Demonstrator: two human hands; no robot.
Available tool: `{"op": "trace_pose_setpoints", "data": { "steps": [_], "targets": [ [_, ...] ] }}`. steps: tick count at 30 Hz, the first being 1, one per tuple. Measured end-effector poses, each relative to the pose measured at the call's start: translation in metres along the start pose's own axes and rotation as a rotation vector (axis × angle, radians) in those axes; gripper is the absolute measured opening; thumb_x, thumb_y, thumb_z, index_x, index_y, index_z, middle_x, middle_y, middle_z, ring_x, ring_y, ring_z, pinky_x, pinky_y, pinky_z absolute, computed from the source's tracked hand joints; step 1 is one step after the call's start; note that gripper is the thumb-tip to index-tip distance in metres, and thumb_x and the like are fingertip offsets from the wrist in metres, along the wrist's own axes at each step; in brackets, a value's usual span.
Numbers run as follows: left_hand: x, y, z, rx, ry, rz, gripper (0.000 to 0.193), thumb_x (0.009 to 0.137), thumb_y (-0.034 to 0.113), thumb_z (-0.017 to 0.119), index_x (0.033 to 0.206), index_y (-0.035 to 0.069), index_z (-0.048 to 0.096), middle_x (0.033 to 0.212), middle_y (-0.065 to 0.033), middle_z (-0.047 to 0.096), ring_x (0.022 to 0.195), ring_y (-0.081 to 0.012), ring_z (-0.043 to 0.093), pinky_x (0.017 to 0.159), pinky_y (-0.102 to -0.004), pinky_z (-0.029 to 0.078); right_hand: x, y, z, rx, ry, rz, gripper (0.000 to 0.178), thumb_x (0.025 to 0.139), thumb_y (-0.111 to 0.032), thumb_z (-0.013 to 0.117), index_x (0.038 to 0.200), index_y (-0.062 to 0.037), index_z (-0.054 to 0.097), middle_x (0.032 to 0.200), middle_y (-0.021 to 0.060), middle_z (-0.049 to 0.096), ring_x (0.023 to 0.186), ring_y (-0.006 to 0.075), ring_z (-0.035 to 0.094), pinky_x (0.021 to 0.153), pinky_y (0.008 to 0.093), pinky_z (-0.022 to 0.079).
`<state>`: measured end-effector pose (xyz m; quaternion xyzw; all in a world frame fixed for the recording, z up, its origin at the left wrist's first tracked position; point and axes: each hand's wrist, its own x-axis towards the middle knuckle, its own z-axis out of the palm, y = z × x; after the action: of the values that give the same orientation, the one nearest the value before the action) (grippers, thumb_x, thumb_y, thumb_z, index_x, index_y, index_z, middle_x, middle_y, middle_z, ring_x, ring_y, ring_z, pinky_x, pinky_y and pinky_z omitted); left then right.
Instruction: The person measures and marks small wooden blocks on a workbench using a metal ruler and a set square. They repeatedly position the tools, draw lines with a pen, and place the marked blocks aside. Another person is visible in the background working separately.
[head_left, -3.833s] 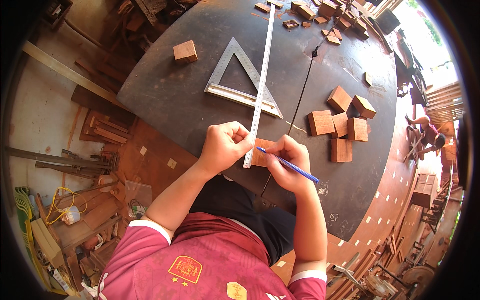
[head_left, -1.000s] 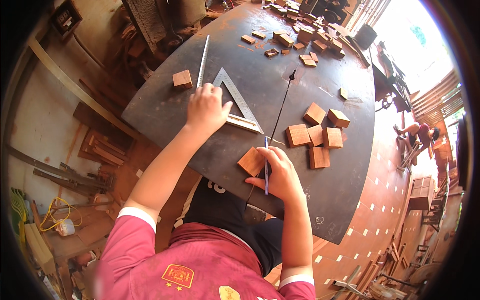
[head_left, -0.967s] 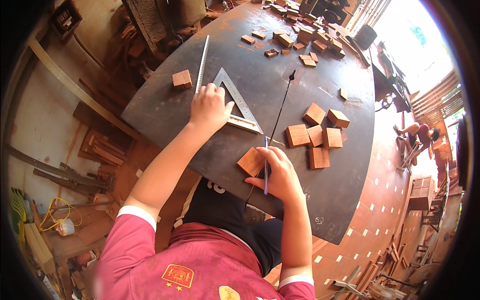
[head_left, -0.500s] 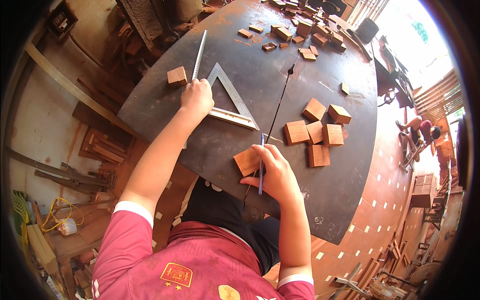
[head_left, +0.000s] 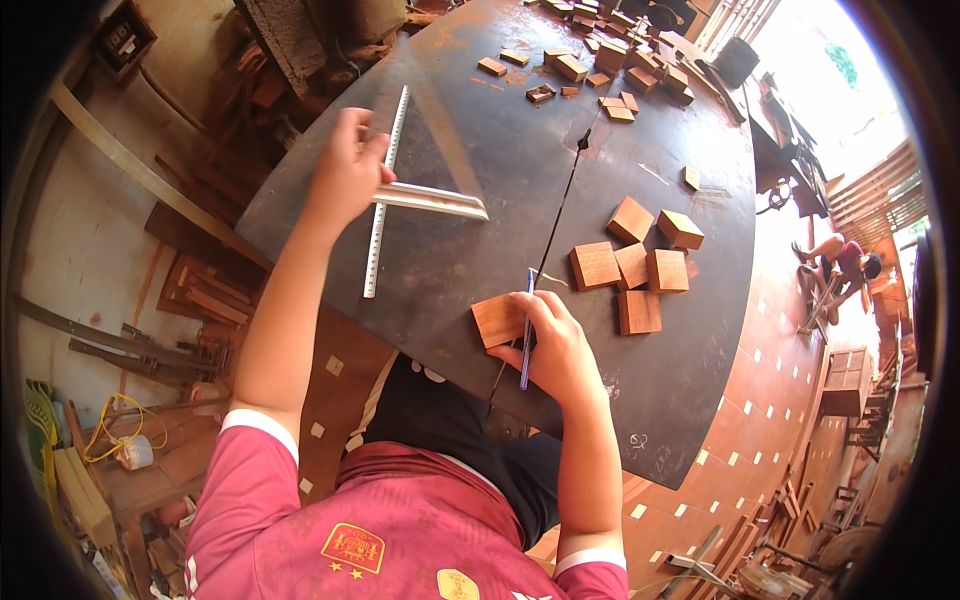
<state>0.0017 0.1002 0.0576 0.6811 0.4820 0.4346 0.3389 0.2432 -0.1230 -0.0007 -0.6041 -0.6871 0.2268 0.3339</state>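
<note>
a person's left hand, fingers curled inward, grips the near left corner of a metal set square above a dark table in a woodworking shop. the square's thick edge runs left to right, its right end tipped slightly toward the person, while the blurred triangle points away toward the table's far side. whether the square touches the surface cannot be told. beneath its thick edge passes a steel ruler, flat on the table, its long axis running away from the person and leaning a little right at the far end. the right hand, thumb and fingers narrowly parted, holds a blue pen at the table's near edge, its shaft pointing almost straight away from the body; which end is the tip is too small to tell. the same hand's thumb and fingertips meet the right side of a wooden block lying turned slightly askew. to its right sits a cluster of similar blocks, some touching
</note>
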Motion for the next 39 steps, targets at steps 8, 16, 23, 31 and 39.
{"op": "trace_pose_setpoints", "data": {
  "steps": [8, 16, 23, 31, 39],
  "targets": [
    [-0.044, 0.025, -0.101, -0.234, 0.142, 0.041, 0.021, 0.101, 0.020, 0.068, 0.112, 0.003, 0.064, 0.090, -0.0026, 0.065, 0.070, -0.0082, 0.060, 0.066, -0.0220, 0.048, 0.003, 0.003, 0.003, -0.006, 0.029, -0.036, 0.066, 0.066, -0.023, 0.093, 0.122, -0.0061, 0.062, 0.112, 0.0125, 0.065, 0.100, 0.0351, 0.066, 0.085, 0.0426, 0.056],
    [-0.095, 0.009, -0.047, -0.346, -0.166, -0.444, 0.008, 0.098, 0.012, 0.066, 0.099, 0.005, 0.067, 0.085, -0.0011, 0.067, 0.073, -0.0078, 0.060, 0.061, -0.0219, 0.047, 0.006, 0.002, 0.007, -0.044, 0.072, 0.008, 0.063, 0.067, -0.021, 0.093, 0.120, -0.0054, 0.062, 0.111, 0.0136, 0.064, 0.098, 0.0336, 0.067, 0.083, 0.0415, 0.056],
    [-0.118, -0.023, 0.008, -0.255, -0.319, -0.516, 0.010, 0.099, 0.010, 0.063, 0.096, 0.002, 0.066, 0.078, -0.0038, 0.065, 0.063, -0.0083, 0.058, 0.056, -0.0236, 0.047, 0.004, 0.003, 0.006, -0.022, 0.079, -0.018, 0.064, 0.070, -0.014, 0.090, 0.127, -0.0060, 0.060, 0.119, 0.0160, 0.064, 0.108, 0.0362, 0.065, 0.090, 0.0429, 0.055],
    [-0.116, -0.026, 0.008, -0.226, -0.401, -0.570, 0.011, 0.099, 0.012, 0.063, 0.095, 0.002, 0.066, 0.077, -0.0035, 0.065, 0.062, -0.0086, 0.057, 0.057, -0.0251, 0.048, 0.004, 0.009, 0.013, -0.048, 0.082, -0.056, 0.075, 0.070, -0.015, 0.089, 0.137, -0.0089, 0.055, 0.136, 0.0157, 0.061, 0.121, 0.0372, 0.061, 0.100, 0.0444, 0.053],
    [-0.115, -0.021, 0.012, -0.229, -0.422, -0.577, 0.009, 0.099, 0.012, 0.063, 0.093, 0.005, 0.063, 0.078, -0.0018, 0.064, 0.064, -0.0076, 0.057, 0.056, -0.0228, 0.046, 0.009, 0.009, 0.016, -0.050, 0.083, -0.057, 0.075, 0.070, -0.014, 0.089, 0.136, -0.0087, 0.055, 0.133, 0.0157, 0.062, 0.120, 0.0371, 0.061, 0.100, 0.0443, 0.053]
  ]
}}
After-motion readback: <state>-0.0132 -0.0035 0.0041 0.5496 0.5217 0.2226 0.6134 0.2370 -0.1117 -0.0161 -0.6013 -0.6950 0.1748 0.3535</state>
